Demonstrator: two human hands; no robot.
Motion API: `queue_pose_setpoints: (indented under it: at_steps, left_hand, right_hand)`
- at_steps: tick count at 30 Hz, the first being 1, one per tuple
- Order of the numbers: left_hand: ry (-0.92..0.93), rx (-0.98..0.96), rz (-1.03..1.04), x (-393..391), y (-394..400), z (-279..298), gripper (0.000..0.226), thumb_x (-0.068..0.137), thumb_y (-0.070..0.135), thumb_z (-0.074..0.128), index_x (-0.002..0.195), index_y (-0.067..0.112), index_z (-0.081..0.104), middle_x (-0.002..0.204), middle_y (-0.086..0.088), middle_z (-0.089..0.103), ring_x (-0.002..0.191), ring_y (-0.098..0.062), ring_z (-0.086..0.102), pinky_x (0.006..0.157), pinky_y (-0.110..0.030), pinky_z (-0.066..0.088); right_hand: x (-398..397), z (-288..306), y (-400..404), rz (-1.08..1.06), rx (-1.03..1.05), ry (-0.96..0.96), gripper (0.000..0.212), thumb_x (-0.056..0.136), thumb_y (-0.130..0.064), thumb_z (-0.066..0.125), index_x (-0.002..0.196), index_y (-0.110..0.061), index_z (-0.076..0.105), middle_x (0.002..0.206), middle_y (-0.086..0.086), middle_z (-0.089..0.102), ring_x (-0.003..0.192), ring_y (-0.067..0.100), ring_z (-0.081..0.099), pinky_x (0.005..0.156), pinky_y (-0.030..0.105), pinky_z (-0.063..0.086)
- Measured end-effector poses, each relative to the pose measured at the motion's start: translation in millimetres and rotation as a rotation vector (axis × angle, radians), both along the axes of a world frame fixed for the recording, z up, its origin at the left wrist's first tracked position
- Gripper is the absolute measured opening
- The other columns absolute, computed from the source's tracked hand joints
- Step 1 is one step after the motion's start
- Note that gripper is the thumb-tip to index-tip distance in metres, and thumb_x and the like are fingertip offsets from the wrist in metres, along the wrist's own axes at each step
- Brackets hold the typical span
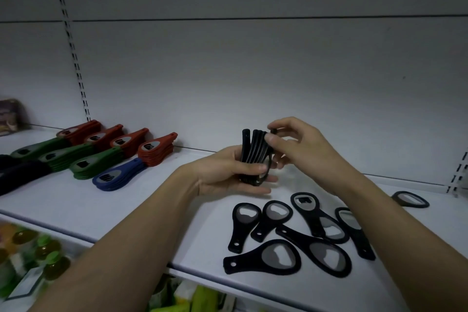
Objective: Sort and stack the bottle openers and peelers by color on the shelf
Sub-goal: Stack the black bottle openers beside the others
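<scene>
Several black bottle openers (254,154) stand on edge as a bundle in the left hand (228,175), fingers closed round their lower ends; the right hand (298,145) pinches the tops, thumb and fingers clamped on the outermost piece — squaring the stack, it looks like. Six more loose black openers (291,233) lie flat on the white shelf (152,210) just below the hands, one more (411,199) off to the right. Red stacks (157,149), green stacks (96,162) and a blue stack (119,177) sit sorted at left. Likely next — free the right hand, pick up a loose opener, add it aligned.
</scene>
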State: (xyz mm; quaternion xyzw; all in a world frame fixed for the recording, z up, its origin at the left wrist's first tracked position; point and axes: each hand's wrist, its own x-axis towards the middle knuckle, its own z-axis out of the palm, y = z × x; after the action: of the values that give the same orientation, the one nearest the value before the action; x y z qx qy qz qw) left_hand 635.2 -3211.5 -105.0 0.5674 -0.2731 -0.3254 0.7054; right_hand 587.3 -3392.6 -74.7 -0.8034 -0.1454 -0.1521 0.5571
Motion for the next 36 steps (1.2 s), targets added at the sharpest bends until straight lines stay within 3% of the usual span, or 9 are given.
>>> queue_pose_setpoints:
  at_steps: [4, 8, 13, 17, 20, 23, 29, 33, 36]
  left_hand:
    - [-0.22, 0.124, 0.084, 1, -3, -2, 0.018, 0.084, -0.004, 0.07, 0.094, 0.011, 0.065, 0.101, -0.009, 0.062, 0.108, -0.022, 0.06, 0.102, -0.05, 0.049]
    - [-0.393, 0.188, 0.261, -4, -8, 0, 0.021, 0.082, -0.002, 0.075, 0.093, 0.014, 0.068, 0.093, -0.002, 0.065, 0.091, -0.016, 0.065, 0.092, -0.039, 0.057]
    - [-0.463, 0.18, 0.271, -14, -14, 5, 0.029, 0.082, -0.002, 0.075, 0.106, 0.013, 0.07, 0.093, 0.0, 0.073, 0.094, -0.015, 0.07, 0.077, -0.032, 0.059]
    - [-0.439, 0.159, 0.299, -19, -13, 12, 0.029, 0.082, 0.002, 0.076, 0.108, 0.014, 0.07, 0.098, -0.007, 0.069, 0.101, -0.024, 0.069, 0.079, -0.037, 0.059]
    - [-0.457, 0.205, 0.341, -30, -2, 15, 0.022, 0.085, 0.006, 0.075, 0.104, 0.014, 0.069, 0.099, -0.009, 0.069, 0.097, -0.023, 0.071, 0.075, -0.034, 0.06]
    - [-0.447, 0.283, 0.434, -44, 30, 20, 0.03, 0.087, 0.012, 0.074, 0.115, 0.01, 0.065, 0.108, -0.017, 0.069, 0.099, -0.028, 0.071, 0.072, -0.036, 0.061]
    - [-0.427, 0.56, 0.672, -66, 147, 38, 0.053, 0.08, 0.015, 0.08, 0.128, 0.009, 0.059, 0.111, -0.013, 0.067, 0.095, -0.027, 0.071, 0.074, -0.04, 0.062]
    - [-0.362, 0.816, 0.83, -77, 210, 42, 0.058, 0.078, 0.018, 0.082, 0.13, 0.009, 0.057, 0.108, -0.008, 0.064, 0.088, -0.023, 0.07, 0.062, -0.03, 0.061]
    - [-0.332, 1.038, 0.952, -79, 242, 37, 0.051, 0.077, 0.016, 0.084, 0.121, 0.003, 0.061, 0.097, -0.01, 0.062, 0.079, -0.023, 0.066, 0.049, -0.024, 0.057]
  right_hand:
    - [0, -6, 9, -0.002, -0.025, -0.02, 0.025, 0.093, -0.011, 0.065, 0.117, -0.016, 0.059, 0.108, 0.006, 0.066, 0.061, 0.025, 0.065, 0.064, 0.035, 0.061]
    - [-1, -6, 8, 0.006, 0.017, -0.085, 0.03, 0.092, -0.016, 0.067, 0.119, -0.027, 0.063, 0.106, 0.002, 0.067, 0.059, 0.018, 0.063, 0.059, 0.027, 0.056]
    - [-2, -7, 11, 0.019, 0.023, -0.159, 0.017, 0.091, -0.021, 0.069, 0.106, -0.028, 0.073, 0.095, -0.013, 0.069, 0.062, -0.004, 0.06, 0.057, 0.011, 0.045]
    - [-5, -1, 11, 0.023, 0.011, -0.171, 0.016, 0.091, -0.024, 0.068, 0.104, -0.032, 0.073, 0.1, -0.014, 0.07, 0.072, 0.01, 0.067, 0.063, 0.024, 0.054]
    - [-12, 5, 15, 0.075, 0.042, -0.132, 0.026, 0.095, -0.026, 0.063, 0.12, -0.031, 0.066, 0.107, -0.006, 0.068, 0.059, 0.02, 0.064, 0.061, 0.03, 0.058]
    - [-18, 6, 25, 0.139, 0.097, -0.007, 0.031, 0.099, -0.035, 0.052, 0.129, -0.029, 0.057, 0.118, -0.003, 0.063, 0.072, 0.023, 0.07, 0.063, 0.034, 0.058]
    - [-13, -1, 90, 0.176, -0.434, 0.11, 0.018, 0.097, -0.034, 0.058, 0.106, -0.021, 0.067, 0.11, -0.002, 0.066, 0.091, 0.013, 0.064, 0.077, 0.028, 0.053]
    - [-15, -15, 163, 0.202, -0.866, 0.138, 0.052, 0.097, -0.05, 0.05, 0.139, -0.019, 0.049, 0.143, 0.003, 0.049, 0.127, 0.023, 0.049, 0.106, 0.036, 0.039]
    - [-17, -45, 194, 0.039, -0.96, 0.1, 0.056, 0.098, -0.056, 0.037, 0.143, -0.024, 0.043, 0.147, 0.003, 0.043, 0.133, 0.027, 0.04, 0.109, 0.047, 0.031]
